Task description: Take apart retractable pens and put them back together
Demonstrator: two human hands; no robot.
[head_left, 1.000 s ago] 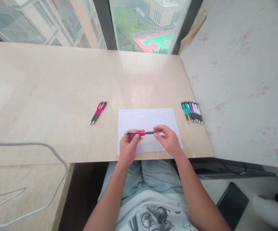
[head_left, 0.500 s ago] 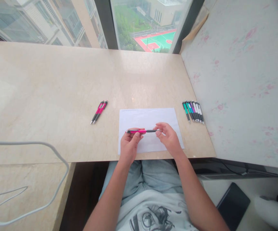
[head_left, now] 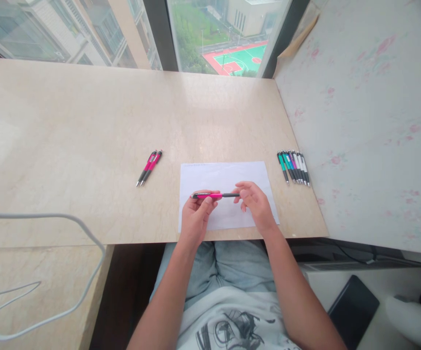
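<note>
A pink and black ballpoint pen [head_left: 215,195] lies level between my hands, above a white sheet of paper [head_left: 228,218]. My left hand [head_left: 196,214] is closed round its pink barrel, thumb along the near side, with the clip end pointing left. At the black grip end, my right hand [head_left: 256,204] has its thumb and fingers closed about the tip, which they hide. Two more pink pens [head_left: 149,168] rest side by side on the stone counter to the left of the paper.
Several green, blue, purple and white pens [head_left: 293,167] lie in a row near the wallpapered wall [head_left: 371,131]. A grey cable [head_left: 68,217] loops in at left. The stone counter [head_left: 86,136] runs back to a window; its front edge is just before my lap.
My right hand's fingers have shifted round the pen's tip, covering the metal point that showed before. My left hand keeps its grip on the barrel.
</note>
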